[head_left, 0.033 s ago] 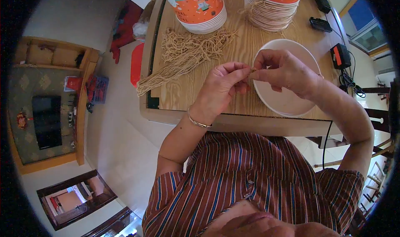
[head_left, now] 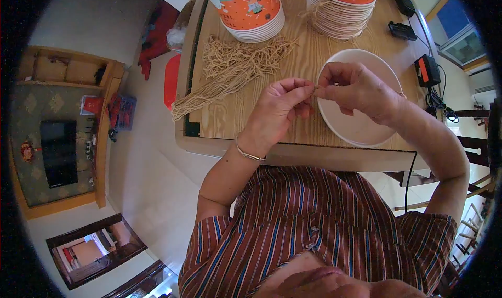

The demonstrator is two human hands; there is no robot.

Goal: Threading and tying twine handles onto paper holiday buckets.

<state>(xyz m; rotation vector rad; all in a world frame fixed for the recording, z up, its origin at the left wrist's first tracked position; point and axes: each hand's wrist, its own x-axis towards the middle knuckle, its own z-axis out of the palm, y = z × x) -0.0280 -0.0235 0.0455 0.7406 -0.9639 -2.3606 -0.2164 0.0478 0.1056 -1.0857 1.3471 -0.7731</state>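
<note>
A short tan piece of string was pinched between both hands, right over the rim of the round white bowl. The left hand and right hand each had thumb and forefinger clenched on it, fingertips nearly touching. The loose pile of tan strings lay just left on the wooden table.

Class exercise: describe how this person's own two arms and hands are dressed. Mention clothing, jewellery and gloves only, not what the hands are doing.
Both hands, the left hand and the right hand, are bare, without gloves. A thin metal bracelet circles the left wrist. The forearms are uncovered; short sleeves of a dark red shirt with blue and white stripes end near the elbows.
</note>
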